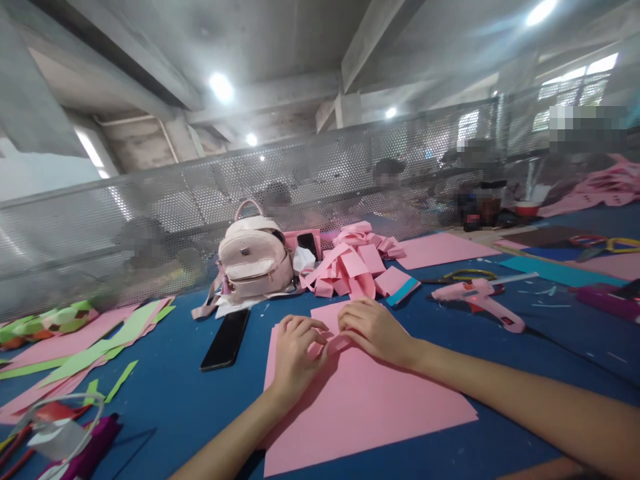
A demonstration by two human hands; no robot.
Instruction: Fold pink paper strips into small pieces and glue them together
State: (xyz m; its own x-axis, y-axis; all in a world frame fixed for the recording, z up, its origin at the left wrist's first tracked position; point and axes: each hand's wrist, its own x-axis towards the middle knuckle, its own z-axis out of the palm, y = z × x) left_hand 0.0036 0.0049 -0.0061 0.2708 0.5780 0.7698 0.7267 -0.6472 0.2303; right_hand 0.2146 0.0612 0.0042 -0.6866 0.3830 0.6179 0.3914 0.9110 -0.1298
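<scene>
Pink sheet [360,400] on the blue bench [175,393] — left of it a black phone [226,339], green strips [100,347]; beyond, a pale-pink backpack [255,260].

Left of the fingers [300,327] lies a black phone [226,339], beyond them a pink backpack [255,257] and pink paper strips [353,263], to their right a pink glue gun [480,300].
</scene>
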